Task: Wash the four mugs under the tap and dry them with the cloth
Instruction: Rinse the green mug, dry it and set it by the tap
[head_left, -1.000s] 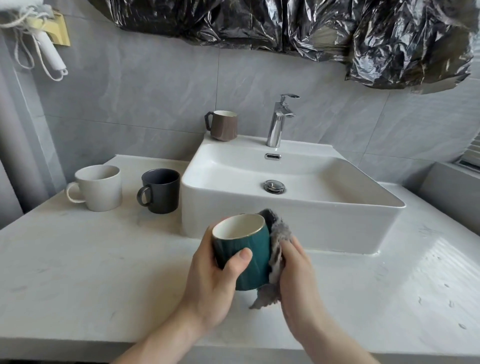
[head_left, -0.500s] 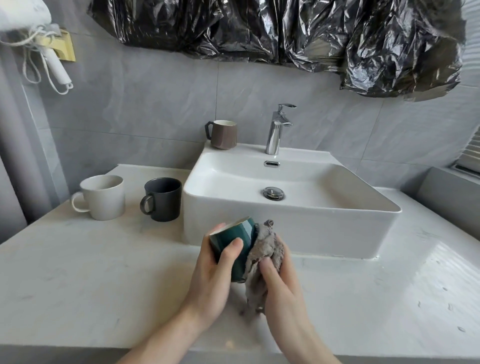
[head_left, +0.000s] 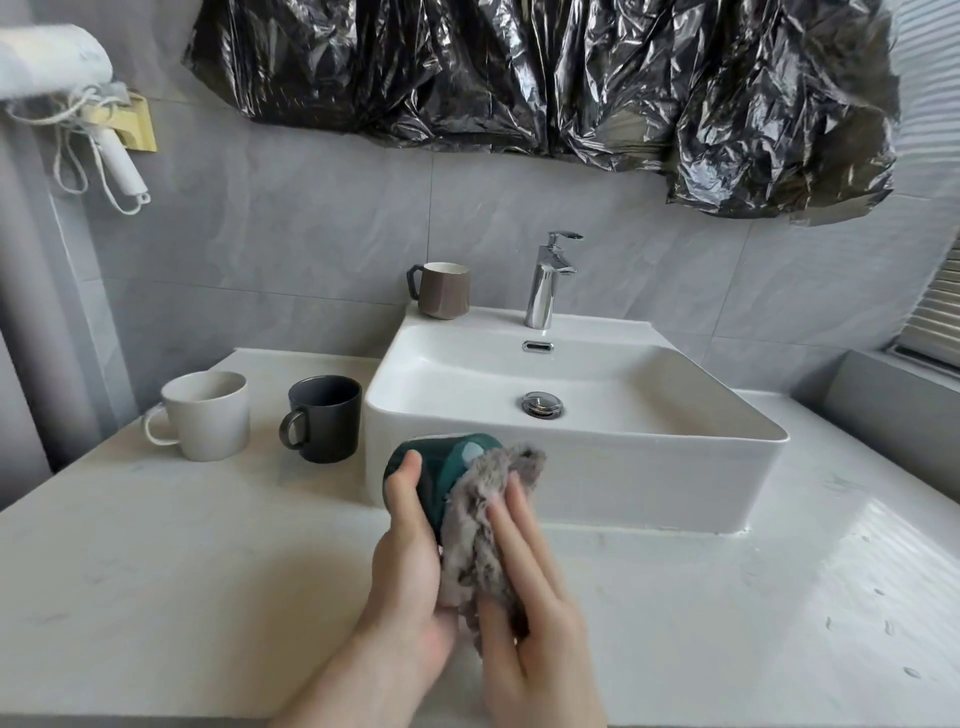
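I have the green mug (head_left: 447, 470) in front of the sink (head_left: 571, 467), just off its near wall and above the counter (head_left: 182, 571), tipped on its side. My left hand (head_left: 410, 551) grips it: the thumb lies curled over the mug's side and the palm cups it from below, though I cannot see where the other fingers sit. My right hand (head_left: 530, 597) presses the grey cloth (head_left: 483, 525) against the mug's right side with its fingers nearly straight and laid flat over the fabric; the thumb is hidden, so I cannot tell whether it pinches the cloth. The cloth bunches between the two hands and covers much of the mug.

Left of the sink, two more mugs stand upright on the counter: the dark mug (head_left: 324, 418) just beside the sink's left wall, handle turned toward me, and the white mug (head_left: 205, 415) further left of it, handle pointing left. The brown mug (head_left: 441, 289) stands upright on the sink's back left corner, left of the tap (head_left: 545, 280), which rises from the middle of the sink's back ledge. The drain plug (head_left: 540, 404) sits in the basin floor in line with the tap.

Above the sink, crumpled black plastic sheeting (head_left: 519, 78) hangs on the wall. Far to the upper left of the sink a white hair dryer (head_left: 52, 62) is mounted with its cord looped.
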